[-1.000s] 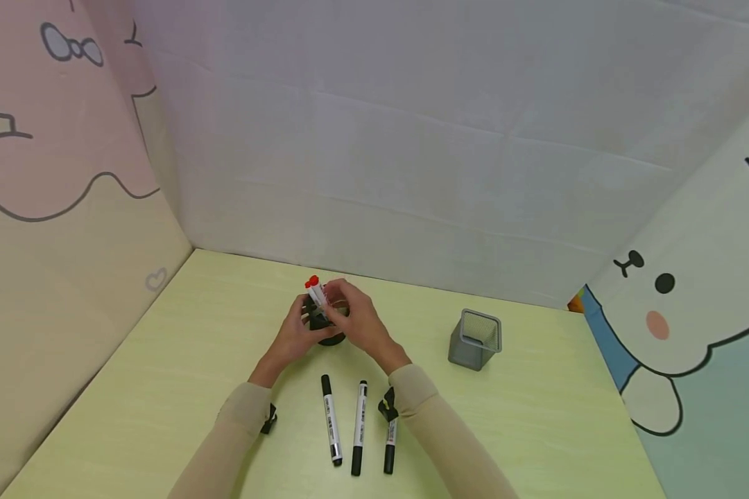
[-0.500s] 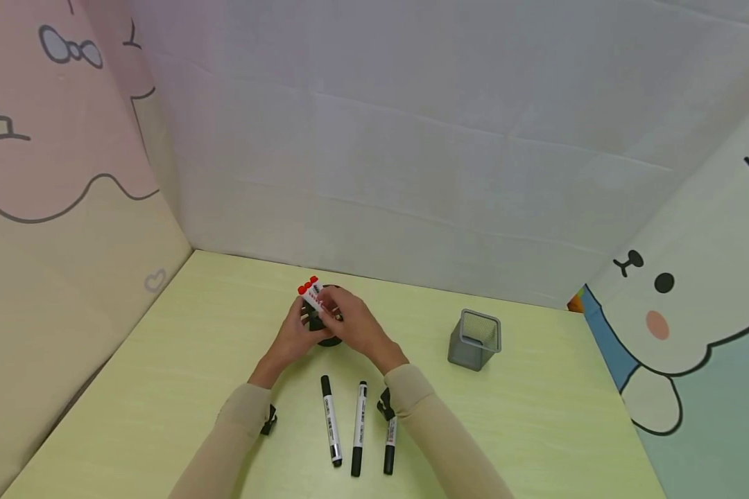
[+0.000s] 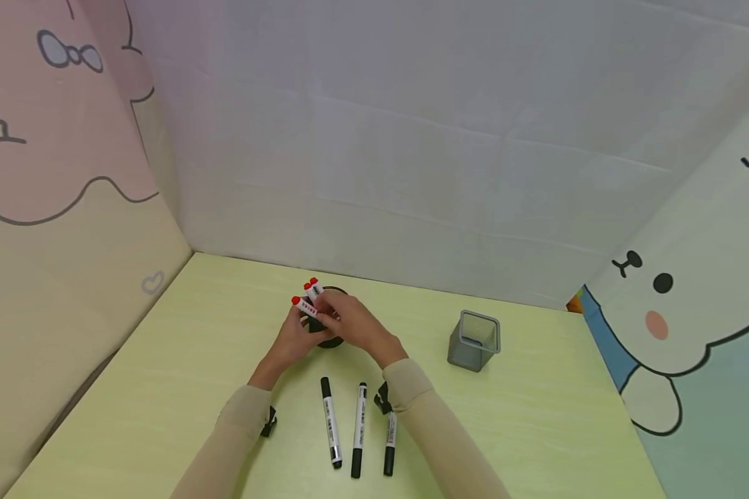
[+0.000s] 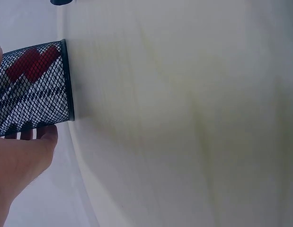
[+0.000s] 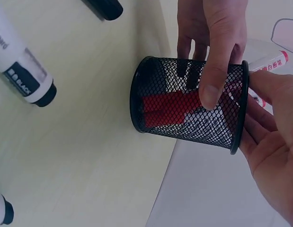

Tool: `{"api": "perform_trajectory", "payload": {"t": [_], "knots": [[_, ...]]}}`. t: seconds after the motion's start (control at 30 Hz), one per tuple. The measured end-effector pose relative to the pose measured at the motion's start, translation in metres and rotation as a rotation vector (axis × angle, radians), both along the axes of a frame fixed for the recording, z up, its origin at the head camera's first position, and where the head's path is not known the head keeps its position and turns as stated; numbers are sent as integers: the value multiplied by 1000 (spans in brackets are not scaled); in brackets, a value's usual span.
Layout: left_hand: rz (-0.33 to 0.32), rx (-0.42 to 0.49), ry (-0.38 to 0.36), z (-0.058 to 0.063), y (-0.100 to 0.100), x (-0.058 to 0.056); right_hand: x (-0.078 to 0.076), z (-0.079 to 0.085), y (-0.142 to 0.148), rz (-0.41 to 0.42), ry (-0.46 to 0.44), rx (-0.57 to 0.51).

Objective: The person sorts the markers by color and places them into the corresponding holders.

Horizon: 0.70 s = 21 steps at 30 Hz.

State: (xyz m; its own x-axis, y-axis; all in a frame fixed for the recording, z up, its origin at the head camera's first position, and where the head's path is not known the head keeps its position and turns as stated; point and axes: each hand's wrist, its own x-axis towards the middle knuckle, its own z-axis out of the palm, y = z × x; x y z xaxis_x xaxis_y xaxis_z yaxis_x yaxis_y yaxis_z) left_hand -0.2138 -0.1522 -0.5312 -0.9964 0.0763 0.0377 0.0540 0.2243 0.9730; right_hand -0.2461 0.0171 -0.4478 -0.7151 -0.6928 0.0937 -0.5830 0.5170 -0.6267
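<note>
Right fingers (image 3: 336, 301) seemingly pinch red-ended marker (image 3: 306, 307), now lower; left fingers (image 5: 184, 46) clamp cup (image 5: 191, 101).

there was one left hand (image 3: 292, 339) and one right hand (image 3: 358, 324), with two sleeves (image 3: 232, 426) (image 3: 440, 426). three red-ended markers (image 3: 305, 306) (image 3: 309, 290) (image 3: 316, 285) and three black-ended markers (image 3: 331, 421) (image 3: 359, 430) (image 3: 390, 443) made six. one black mesh cup (image 5: 155, 75), one grey mesh holder (image 3: 468, 352) and one table (image 3: 549, 416) were counted.
</note>
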Motion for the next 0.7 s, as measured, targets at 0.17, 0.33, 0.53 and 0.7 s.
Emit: {"api": "perform_trajectory", "payload": {"t": [0.17, 0.33, 0.53, 0.7], "knots": [[3, 0, 6, -1, 0, -1, 1, -2, 0, 12, 43, 57], [6, 9, -5, 1, 2, 1, 2, -3, 1, 15, 111, 71], [-12, -2, -39, 34, 6, 15, 3, -7, 6, 23, 166, 22], [-3, -20, -33, 17, 3, 7, 5, -7, 13, 8, 201, -2]]}}
